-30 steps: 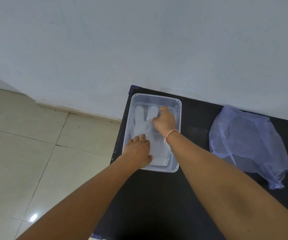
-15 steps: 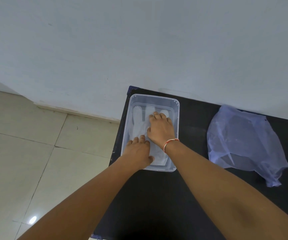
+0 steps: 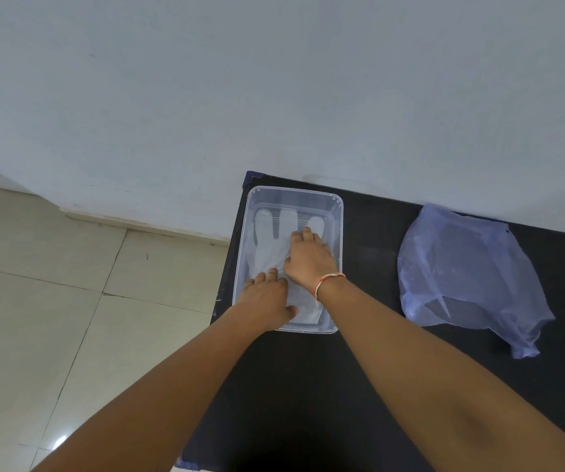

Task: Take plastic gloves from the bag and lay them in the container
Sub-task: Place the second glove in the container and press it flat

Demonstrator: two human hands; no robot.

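I am looking down at a thin, translucent white plastic glove [image 3: 269, 248] lying flat inside the clear rectangular plastic container [image 3: 338, 212] on the black counter [image 3: 369, 335], its fingers pointing toward the far wall. It is flimsy film: I am judging it nearly weightless, soft and slippery, likely to lift or crease with any drag, so pressing it flat or pinching it at the cuff looks safer than sliding across it. My left hand [image 3: 267, 301] is resting palm down on the cuff end near the container's near edge, fingers extended, clenching nothing. My right hand [image 3: 310, 258], with a red-and-white thread band at the wrist, is spreading flat over the glove's palm area, fingertips reaching its fingers, pressing rather than grasping. The crumpled pale blue translucent plastic bag [image 3: 461, 267] is sitting well apart to the right.
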